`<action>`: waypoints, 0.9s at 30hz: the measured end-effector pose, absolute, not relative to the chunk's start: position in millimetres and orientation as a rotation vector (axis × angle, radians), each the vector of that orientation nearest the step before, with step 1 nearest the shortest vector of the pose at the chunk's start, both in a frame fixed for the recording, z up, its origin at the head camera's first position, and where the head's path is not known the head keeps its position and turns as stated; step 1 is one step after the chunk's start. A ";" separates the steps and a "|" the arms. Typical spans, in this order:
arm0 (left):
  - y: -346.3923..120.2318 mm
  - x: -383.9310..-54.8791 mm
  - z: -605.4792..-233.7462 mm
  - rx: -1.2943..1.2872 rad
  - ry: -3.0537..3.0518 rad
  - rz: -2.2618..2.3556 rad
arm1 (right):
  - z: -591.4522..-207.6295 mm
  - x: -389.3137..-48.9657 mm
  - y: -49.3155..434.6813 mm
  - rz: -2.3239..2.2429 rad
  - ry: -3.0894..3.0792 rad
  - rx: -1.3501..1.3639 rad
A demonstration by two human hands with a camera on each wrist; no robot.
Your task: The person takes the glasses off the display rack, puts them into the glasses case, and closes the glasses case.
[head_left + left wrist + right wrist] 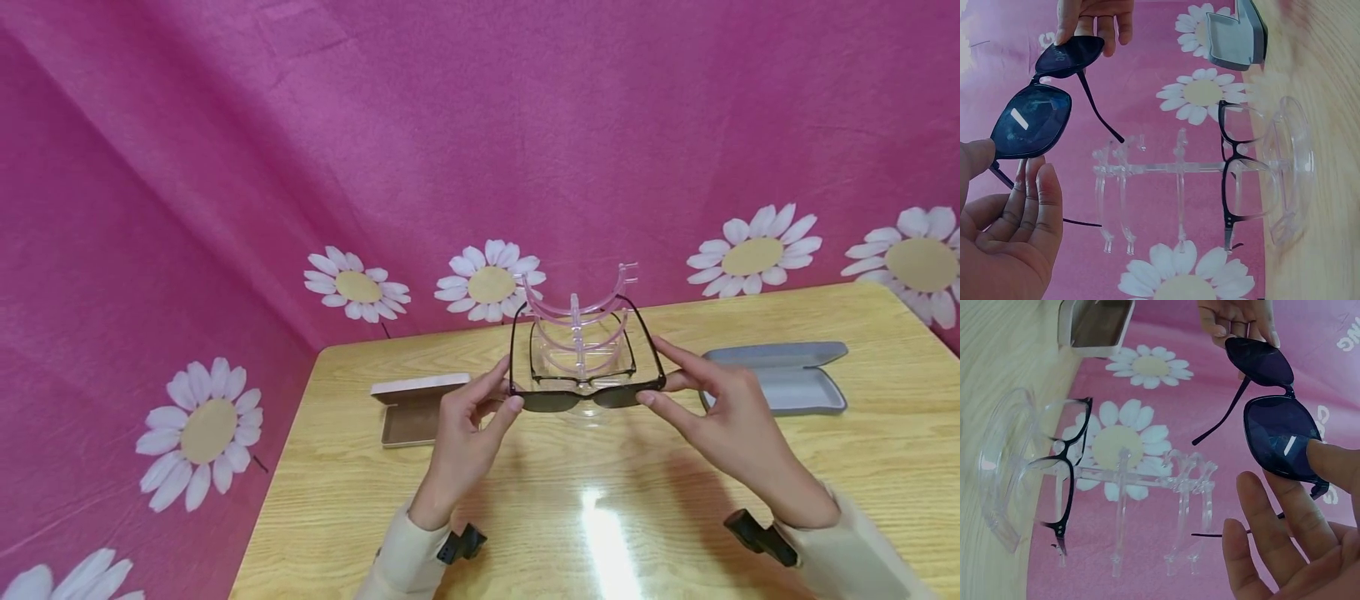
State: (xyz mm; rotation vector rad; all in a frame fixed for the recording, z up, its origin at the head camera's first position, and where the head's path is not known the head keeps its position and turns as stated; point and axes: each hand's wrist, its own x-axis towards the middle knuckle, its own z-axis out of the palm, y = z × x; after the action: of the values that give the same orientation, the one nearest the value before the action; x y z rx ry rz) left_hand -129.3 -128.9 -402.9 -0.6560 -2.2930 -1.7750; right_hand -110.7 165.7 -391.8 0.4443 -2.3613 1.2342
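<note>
We pinch the sunglasses (551, 402) w/ L hand (467, 423) & R hand (733, 418), so uneven tilt could snag a temple (1094, 105) on the stand (577, 333), approx. 12 o'clock.

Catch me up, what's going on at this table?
A person holds a pair of dark sunglasses at both ends, left hand and right hand, arms unfolded toward a clear display stand. Black-rimmed glasses already sit low on the stand. An open brown case lies to its left, an open grey case to its right.
</note>
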 end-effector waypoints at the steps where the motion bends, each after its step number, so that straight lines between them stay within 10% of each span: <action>1: -129.3 -127.9 -402.5 -0.659 -2.284 -1.776 | -391.1 -108.9 165.4 1.236 -2.359 0.444; 27: -146.9 -110.5 -385.3 -0.685 -2.241 -1.566 | -375.5 -100.7 139.9 1.360 -2.252 0.413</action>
State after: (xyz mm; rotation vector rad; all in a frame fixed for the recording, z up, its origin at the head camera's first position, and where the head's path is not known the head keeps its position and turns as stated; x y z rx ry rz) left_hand -110.5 -146.9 -385.3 -0.6847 -2.2412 -1.5658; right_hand -100.7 139.9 -375.5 0.4131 -2.2520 1.3603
